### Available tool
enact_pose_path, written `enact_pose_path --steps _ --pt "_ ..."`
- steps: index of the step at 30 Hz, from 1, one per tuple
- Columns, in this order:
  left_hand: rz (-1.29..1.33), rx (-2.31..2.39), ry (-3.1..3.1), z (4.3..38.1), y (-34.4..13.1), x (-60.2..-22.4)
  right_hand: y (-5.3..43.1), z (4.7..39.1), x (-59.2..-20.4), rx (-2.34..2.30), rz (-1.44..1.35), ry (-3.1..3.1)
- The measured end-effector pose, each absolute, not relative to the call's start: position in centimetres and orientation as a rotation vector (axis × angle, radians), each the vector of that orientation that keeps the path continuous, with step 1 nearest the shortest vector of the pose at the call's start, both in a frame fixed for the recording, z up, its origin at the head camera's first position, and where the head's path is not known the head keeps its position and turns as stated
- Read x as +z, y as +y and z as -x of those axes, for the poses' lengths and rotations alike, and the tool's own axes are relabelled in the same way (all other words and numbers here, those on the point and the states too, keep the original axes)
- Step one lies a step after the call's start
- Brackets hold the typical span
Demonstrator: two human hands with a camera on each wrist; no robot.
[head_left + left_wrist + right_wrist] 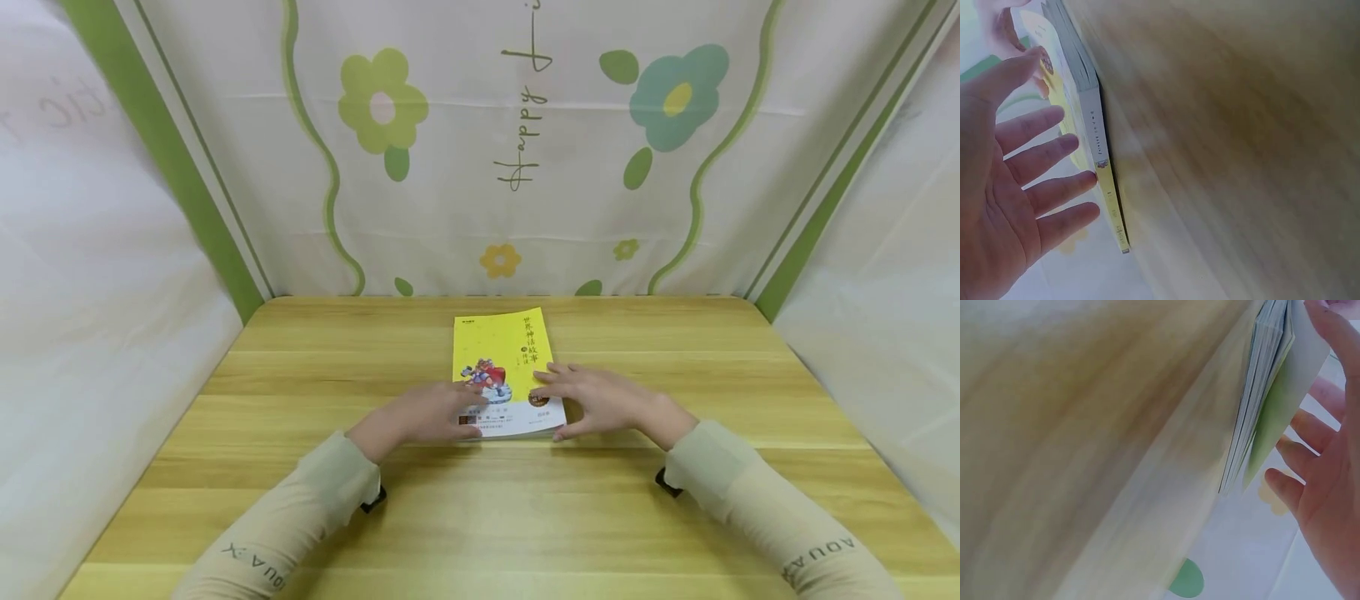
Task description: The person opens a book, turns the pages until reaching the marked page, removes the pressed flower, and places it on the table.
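A yellow paperback book (491, 337) with a white lower band and a small cartoon figure lies closed on the table, front cover up. My left hand (431, 412) is at its lower left corner, fingers spread over the cover's edge. In the left wrist view those fingers are nearly straight beside the spine (1107, 181). At the lower right side is my right hand (603, 400), fingertips over the cover's edge and thumb by the bottom corner. The right wrist view shows the cover (1275, 412) standing slightly away from the page block (1250, 419), the fingers loosely bent alongside.
The book rests on a wood-grain table (510, 517). Behind it hangs a white cloth (450, 208) printed with flowers and lettering. White side sheets (97, 292) with green borders flank the table left and right.
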State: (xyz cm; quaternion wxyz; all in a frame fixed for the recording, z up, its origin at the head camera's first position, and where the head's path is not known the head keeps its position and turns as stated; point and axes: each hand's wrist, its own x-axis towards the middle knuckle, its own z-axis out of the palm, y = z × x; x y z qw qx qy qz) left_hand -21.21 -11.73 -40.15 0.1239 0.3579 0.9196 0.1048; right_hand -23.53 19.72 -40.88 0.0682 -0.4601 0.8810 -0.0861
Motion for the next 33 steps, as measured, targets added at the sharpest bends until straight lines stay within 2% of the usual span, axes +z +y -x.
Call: enact_pose_path --steps 16,33 --pt "-1.150 0.334 2.682 21.03 -11.74 -40.60 19.98 23.18 -41.16 -0.279 1.498 2.673" --pt "-1.125 0.368 2.624 20.97 -11.09 -40.55 19.74 22.99 -41.28 -0.285 1.391 2.652"
